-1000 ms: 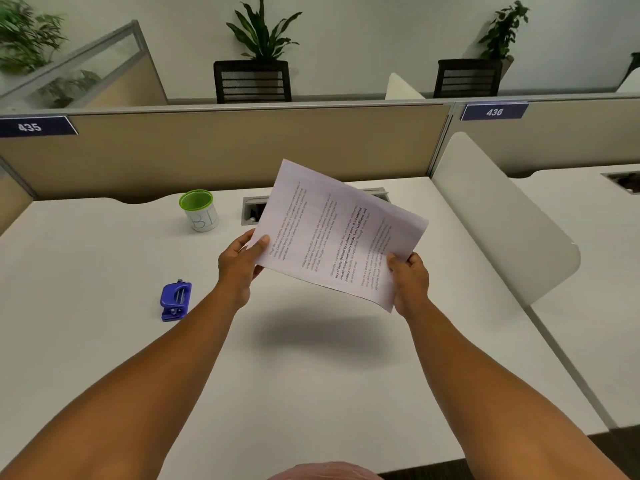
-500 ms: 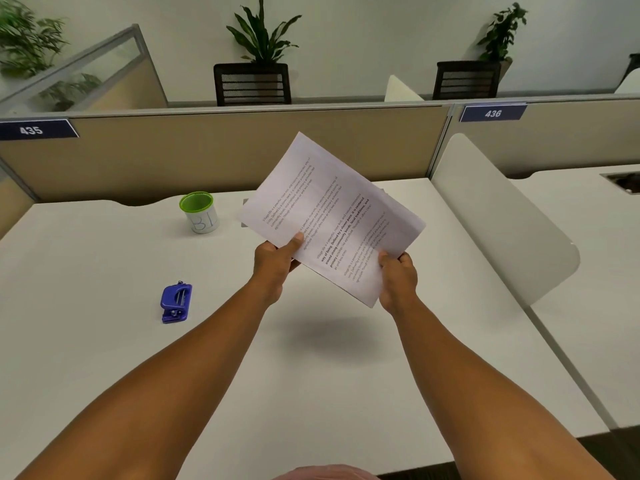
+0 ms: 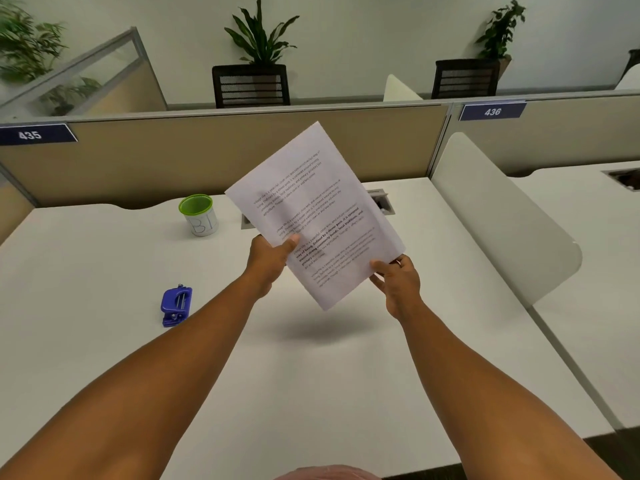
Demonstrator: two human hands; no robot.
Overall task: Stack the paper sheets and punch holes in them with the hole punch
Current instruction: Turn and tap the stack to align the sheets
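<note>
A: Left edge first. What do you have on the desk (image 3: 104, 341)?

B: White desk, beige partition behind it. Tag "435" (image 3: 33, 135) sits on the partition at far left. On the desk, your hole punch (image 3: 176, 307) is blue, lying flat, well left of your left forearm and touching nothing else. Nobody is holding it.

A: Behind it?

B: A cup with a green rim (image 3: 199, 214), upright, near the back of the desk, marker writing on its side. It stands apart from the punch and just left of the paper as seen from your head camera.

A: Hands?

B: Your left hand (image 3: 268, 259) pinches the paper sheets (image 3: 313, 216) at their left long edge, thumb on the printed face, fingers hidden behind. The sheets are off the desk, held up in the air over its middle, tilted so the top corner leans away and to the right. Printed text faces you, one block in bold. You can't count the sheets from here; the edges look aligned, read as one stack.

A: Right side?

B: Your right hand (image 3: 394, 282) grips the lower right corner, thumb on the front, fingers curled behind. Both hands closed on the paper. Shadow of the stack falls on the desk below it.

A: Further right?

B: Cable cutout (image 3: 381, 202) in the desk peeks out behind the sheets' right edge. Then a white rounded divider panel (image 3: 502, 216), and tag "436" (image 3: 491, 111) on the partition above.
</note>
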